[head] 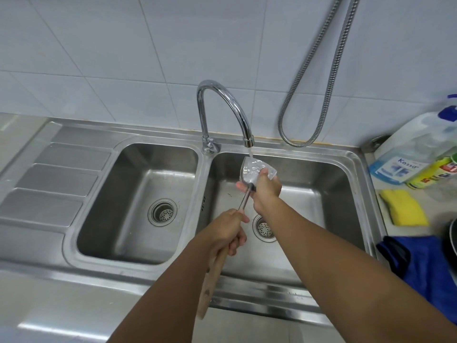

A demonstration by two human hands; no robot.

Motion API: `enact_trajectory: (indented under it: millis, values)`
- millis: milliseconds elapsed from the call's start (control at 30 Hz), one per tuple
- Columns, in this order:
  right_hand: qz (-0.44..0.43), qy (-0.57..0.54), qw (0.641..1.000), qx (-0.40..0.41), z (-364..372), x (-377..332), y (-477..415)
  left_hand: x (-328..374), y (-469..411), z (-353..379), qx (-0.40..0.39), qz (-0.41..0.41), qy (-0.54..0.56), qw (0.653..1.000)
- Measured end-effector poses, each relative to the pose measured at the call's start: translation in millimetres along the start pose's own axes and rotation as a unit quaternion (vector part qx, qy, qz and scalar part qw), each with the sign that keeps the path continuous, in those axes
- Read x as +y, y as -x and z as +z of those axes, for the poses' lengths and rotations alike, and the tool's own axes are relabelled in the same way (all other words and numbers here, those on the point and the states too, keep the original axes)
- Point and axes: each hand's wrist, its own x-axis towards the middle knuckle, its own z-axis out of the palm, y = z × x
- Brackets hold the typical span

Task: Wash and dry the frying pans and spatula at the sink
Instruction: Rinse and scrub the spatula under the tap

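Over the right basin of the sink (pixel 351 159), the left hand (pixel 226 231) grips the spatula (pixel 247 195) by its wooden handle while the right hand (pixel 265 188) clasps its blade under water running from the faucet (pixel 223 97).

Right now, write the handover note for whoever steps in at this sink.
Left hand: gripping the spatula by its wooden handle.
Right hand: on the metal blade, rubbing it under the running faucet, over the right basin.
Nearby: yellow sponge, blue cloth and a dish soap bottle on the right counter. A dark pan edge shows at the far right; nothing more of the pans is in view.
Done: spatula rinse under way.
Left: finish rinsing, dry the spatula, deal with the pans.
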Motion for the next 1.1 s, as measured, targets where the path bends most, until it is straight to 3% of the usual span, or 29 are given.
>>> enact_trajectory:
  millis: [100,200,400,533,800,1000,1100]
  values:
    - [0.031,-0.088,0.993,-0.07,-4.7,-9.7,2.1,1.8,7.9,-7.0,-0.069,-0.059,0.097,0.991]
    - [0.042,-0.116,0.988,-0.087,-8.4,-10.6,-5.5,0.4,7.0,-11.9,-0.045,-0.05,0.093,0.993]
    - [0.024,0.044,0.996,-0.072,-11.2,0.5,-8.1,-16.1,-13.1,-10.9,0.123,0.068,-0.115,0.983]
    - [0.01,-0.031,0.99,-0.135,-11.9,-2.5,-7.0,-24.6,-15.6,-10.1,0.127,0.089,-0.186,0.97]
    - [0.047,-0.062,0.997,0.004,-7.6,-33.8,-13.0,-40.3,-12.6,-14.1,0.127,0.151,-0.273,0.941]
    - [0.1,-0.03,0.984,-0.144,-8.5,-33.2,-7.6,-45.9,-16.0,-22.3,0.143,0.131,-0.259,0.946]
    - [0.135,-0.046,0.975,-0.169,-20.6,-33.9,-14.4,-43.7,-17.0,-26.2,0.142,0.127,-0.287,0.939]
